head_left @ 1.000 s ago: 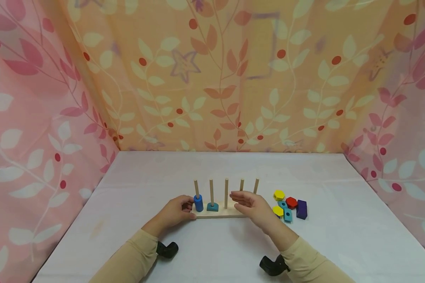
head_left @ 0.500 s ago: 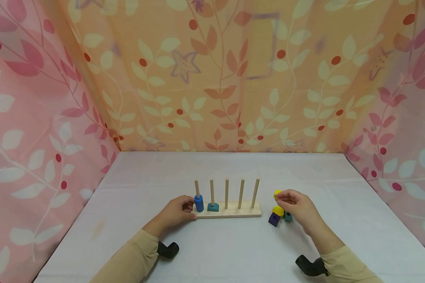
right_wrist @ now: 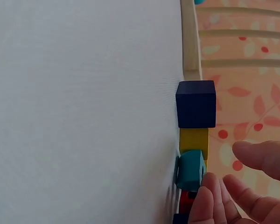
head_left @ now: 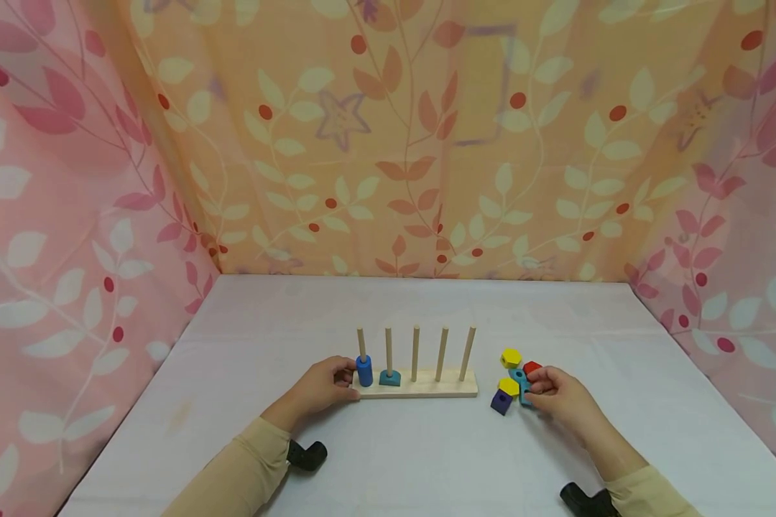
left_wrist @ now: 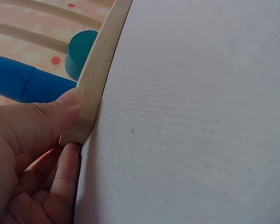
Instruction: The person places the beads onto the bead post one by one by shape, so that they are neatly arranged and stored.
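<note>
My left hand (head_left: 323, 384) grips the left end of a wooden peg board (head_left: 420, 389); in the left wrist view its thumb lies on the board's edge (left_wrist: 100, 70). Two stacked blue cylinders (head_left: 364, 371) sit on the leftmost peg, and a teal half-round block (head_left: 390, 378) on the second. The other three pegs are bare. Over the loose blocks at the right hovers my right hand (head_left: 562, 395), thumb and fingers apart with nothing between them in the right wrist view. Its fingertips are right by a teal block (right_wrist: 190, 170) and partly cover a red block (head_left: 532, 367).
Two yellow hexagonal blocks lie left of the right hand, a farther one (head_left: 511, 358) and a nearer one (head_left: 509, 387). A dark purple cube (head_left: 501, 402) sits at the pile's near left. Patterned curtains (head_left: 388, 143) surround the white-covered table (head_left: 284, 309).
My right hand has moved right from the peg board to the loose blocks, then a little nearer and farther right, uncovering the far yellow block. The left hand keeps its grip on the board.
</note>
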A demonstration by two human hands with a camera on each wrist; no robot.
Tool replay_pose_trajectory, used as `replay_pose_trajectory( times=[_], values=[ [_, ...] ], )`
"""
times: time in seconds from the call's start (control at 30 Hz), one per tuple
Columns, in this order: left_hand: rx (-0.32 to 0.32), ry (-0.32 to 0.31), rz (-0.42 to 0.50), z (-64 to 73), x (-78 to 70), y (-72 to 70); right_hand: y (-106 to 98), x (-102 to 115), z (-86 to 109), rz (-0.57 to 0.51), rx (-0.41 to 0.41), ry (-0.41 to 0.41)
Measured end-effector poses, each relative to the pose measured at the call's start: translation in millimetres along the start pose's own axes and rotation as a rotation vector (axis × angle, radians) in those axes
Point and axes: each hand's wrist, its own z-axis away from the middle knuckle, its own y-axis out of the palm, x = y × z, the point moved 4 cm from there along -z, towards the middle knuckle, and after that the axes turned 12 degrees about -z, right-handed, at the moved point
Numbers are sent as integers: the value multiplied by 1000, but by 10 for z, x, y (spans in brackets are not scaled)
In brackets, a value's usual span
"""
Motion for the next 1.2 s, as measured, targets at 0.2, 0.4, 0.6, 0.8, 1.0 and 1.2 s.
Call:
replay_pose_trajectory(
  times=[0.2,0.4,0.6,0.8,1.0,1.2],
  values=[
    [10,-14,0,16,-16,-2,0,-2,-25,154,4,-45],
    [-2,0,-3,1,-22,-1,-1,13,-26,305,3,-58],
    [7,3,4,-2,-24,-2,33,-2,-26,306,26,-38],
    [1,-4,7,-9,-15,-3,53,-22,-58,283,22,-28],
    [0,-8,11,-11,-5,-4,92,-33,-108,371,34,-67],
    [1,-8,14,-6,-10,-4,90,-53,-110,363,52,-65]
  ],
)
